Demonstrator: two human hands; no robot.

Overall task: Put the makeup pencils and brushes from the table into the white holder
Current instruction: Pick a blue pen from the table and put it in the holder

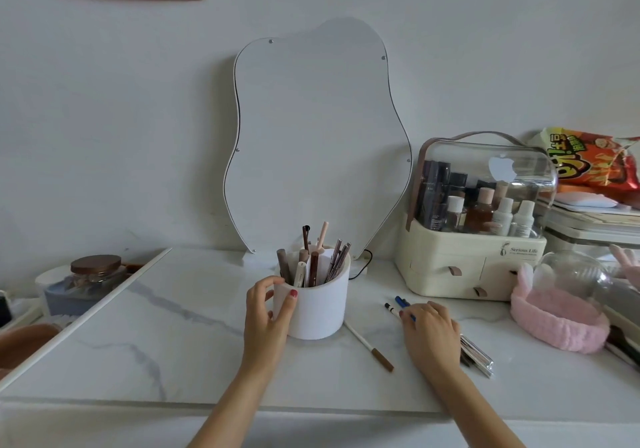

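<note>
Left hand (268, 312) grasps the holder's (320, 305) left wall at table (173, 326) centre (pencils already inside). Right hand (429, 333) lies flat over loose pencils (476, 352) right of it; grip cannot be told. One brush (369, 345) lies between.

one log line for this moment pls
left hand steadies white holder | right hand over pencils on table | white pencil loose | holder part filled

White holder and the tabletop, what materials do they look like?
White round holder: matte, faintly grainy wall, likely ceramic, plaster or stone-look resin; cannot tell which. White tabletop: glossy with grey veins, marble or marble-look slab.
</note>
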